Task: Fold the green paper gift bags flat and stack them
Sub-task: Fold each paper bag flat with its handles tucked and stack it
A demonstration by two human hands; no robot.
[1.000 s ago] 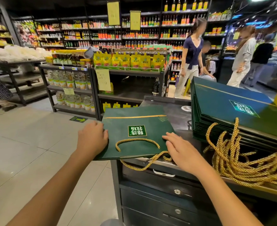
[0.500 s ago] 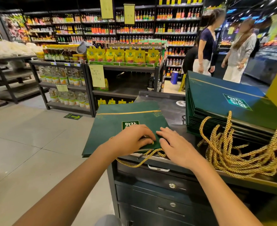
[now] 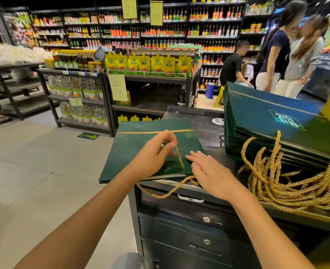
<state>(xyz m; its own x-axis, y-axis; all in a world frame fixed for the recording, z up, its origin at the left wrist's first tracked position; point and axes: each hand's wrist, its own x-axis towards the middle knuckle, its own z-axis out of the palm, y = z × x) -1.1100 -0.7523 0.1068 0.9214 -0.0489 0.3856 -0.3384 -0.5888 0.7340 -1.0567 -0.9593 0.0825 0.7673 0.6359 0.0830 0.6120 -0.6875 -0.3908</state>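
Note:
A flat dark green paper gift bag [image 3: 133, 150] lies on the black counter [image 3: 208, 133], its left part overhanging the counter's edge. My left hand [image 3: 154, 154] pinches the bag's gold rope handle [image 3: 179, 158] and lifts it above the bag's face. My right hand [image 3: 208, 171] rests flat with straight fingers on the bag's near right corner. A second gold handle [image 3: 160, 193] droops over the counter's front. To the right rises a tall stack of folded green bags [image 3: 261, 117], their gold rope handles [image 3: 276, 177] tangled in front.
The counter has drawers [image 3: 199, 226] below its front edge. Store shelves [image 3: 105, 84] with bottles and yellow packets stand beyond an open tiled aisle [image 3: 34, 162] on the left. Three people [image 3: 276, 55] stand behind the bag stack at the back right.
My left hand moved from the bag's left edge to its middle, took the gold handle and raised it. My right hand slid slightly further onto the bag. The view shifted left.

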